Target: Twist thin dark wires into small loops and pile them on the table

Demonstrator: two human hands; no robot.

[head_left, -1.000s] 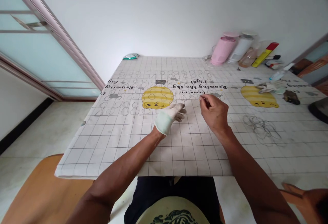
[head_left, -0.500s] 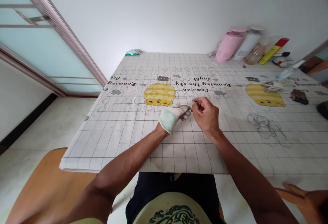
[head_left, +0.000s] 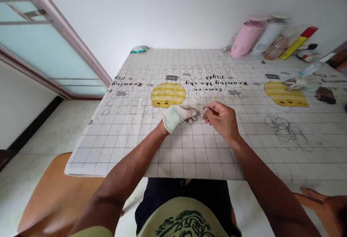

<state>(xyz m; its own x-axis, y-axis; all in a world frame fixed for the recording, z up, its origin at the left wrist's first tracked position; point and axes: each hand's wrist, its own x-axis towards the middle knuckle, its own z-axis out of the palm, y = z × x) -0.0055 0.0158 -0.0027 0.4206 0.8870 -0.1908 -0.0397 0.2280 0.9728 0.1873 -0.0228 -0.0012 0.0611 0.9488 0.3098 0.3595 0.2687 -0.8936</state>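
Observation:
My left hand (head_left: 182, 116), in a white and pale green glove, is closed over the middle of the table, fingertips pressed together toward the right. Just right of it, my bare right hand (head_left: 221, 119) is pinched, thumb against index finger. Whatever either hand holds is too thin or small to make out. Behind them, several thin dark loops (head_left: 132, 106) lie in rows on the checked tablecloth (head_left: 108, 153). A loose tangle of dark thread or wire (head_left: 286, 130) rests to the right of my right hand.
At the back right stand a pink cylinder (head_left: 246, 39), a white one (head_left: 268, 36) and a yellow and red box (head_left: 298, 43). A glove (head_left: 300, 84) and a dark object (head_left: 325, 95) lie at the right. A green packet (head_left: 139, 49) sits at the back left corner.
The view has shifted slightly. My hands have moved a little farther apart, the left one to the left and the right one slightly to the right. Both stay closed.

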